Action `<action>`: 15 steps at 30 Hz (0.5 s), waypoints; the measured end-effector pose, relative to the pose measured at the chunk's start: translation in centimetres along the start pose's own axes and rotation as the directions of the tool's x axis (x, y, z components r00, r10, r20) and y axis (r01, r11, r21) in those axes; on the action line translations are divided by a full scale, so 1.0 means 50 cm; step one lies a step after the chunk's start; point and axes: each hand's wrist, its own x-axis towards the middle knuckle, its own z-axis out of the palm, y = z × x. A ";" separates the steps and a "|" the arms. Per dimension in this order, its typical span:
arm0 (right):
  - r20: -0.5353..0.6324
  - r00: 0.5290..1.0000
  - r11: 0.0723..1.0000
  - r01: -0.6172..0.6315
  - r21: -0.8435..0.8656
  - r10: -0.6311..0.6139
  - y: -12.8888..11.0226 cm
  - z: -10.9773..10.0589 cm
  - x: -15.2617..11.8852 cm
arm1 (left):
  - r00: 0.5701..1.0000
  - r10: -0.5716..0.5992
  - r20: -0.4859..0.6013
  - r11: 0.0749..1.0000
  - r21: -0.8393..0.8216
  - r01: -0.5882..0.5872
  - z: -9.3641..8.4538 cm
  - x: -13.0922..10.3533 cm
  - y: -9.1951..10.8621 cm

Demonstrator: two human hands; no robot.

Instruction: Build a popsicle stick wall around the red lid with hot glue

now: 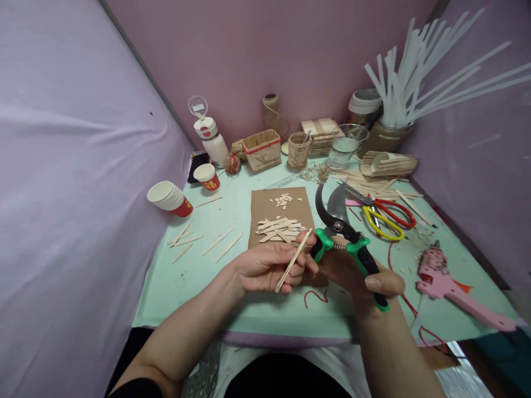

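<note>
Between the thumb and fingers of my left hand (269,266) is a thin wooden stick (293,261), slanting up to the right. My right hand (352,271) is wrapped round a pair of pruning shears (339,226) with green and black handles. The shears' curved blades stand apart and point upward, and the stick lies left of them, outside the blades. Behind my hands, a brown cardboard sheet (257,205) bears a pile of cut wooden pieces (280,228) and, farther back, a scatter of small chips (282,200).
Scissors with red and yellow handles (384,218) and a pink glue gun (452,293) lie at right. Paper cups (170,198) stand at left. Along the back are a small basket (262,152), a twine spool (271,113), a water-filled glass bowl (343,152) and white glue sticks (409,83).
</note>
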 end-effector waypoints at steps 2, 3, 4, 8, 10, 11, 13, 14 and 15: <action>-0.013 1.000 0.999 -0.023 -0.031 0.023 0.002 -0.001 0.001 | 0.999 0.039 -0.016 0.999 0.029 -0.039 -0.004 0.000 -0.004; -0.027 0.999 0.998 -0.029 -0.053 0.027 0.001 -0.001 0.001 | 0.997 0.065 -0.035 0.997 0.046 -0.063 -0.007 0.000 -0.005; -0.043 0.999 0.996 -0.033 -0.078 0.029 -0.001 0.001 0.000 | 0.994 0.091 -0.069 0.994 0.071 -0.086 -0.009 -0.001 -0.006; -0.133 0.984 0.956 -0.148 -0.254 0.117 -0.026 0.022 -0.006 | 0.887 0.334 -0.319 0.898 0.394 -0.197 -0.014 -0.013 0.001; -0.209 0.962 0.857 -0.253 -0.449 0.174 -0.042 0.042 -0.005 | 0.758 0.558 -0.336 0.693 0.692 -0.203 -0.014 -0.025 0.012; -0.259 0.951 0.773 -0.292 -0.564 0.170 -0.048 0.053 -0.003 | 0.689 0.664 -0.292 0.545 0.819 -0.179 -0.014 -0.031 0.017; -0.339 0.932 0.571 -0.348 -0.743 0.127 -0.056 0.075 0.003 | 0.581 0.797 -0.166 0.266 0.960 -0.090 -0.017 -0.045 0.026; -0.361 0.926 0.479 -0.366 -0.798 0.106 -0.058 0.085 0.007 | 0.544 0.832 -0.113 0.165 0.985 -0.048 -0.020 -0.052 0.029; -0.372 0.924 0.401 -0.377 -0.835 0.094 -0.058 0.092 0.009 | 0.520 0.851 -0.071 0.093 0.995 -0.017 -0.023 -0.058 0.031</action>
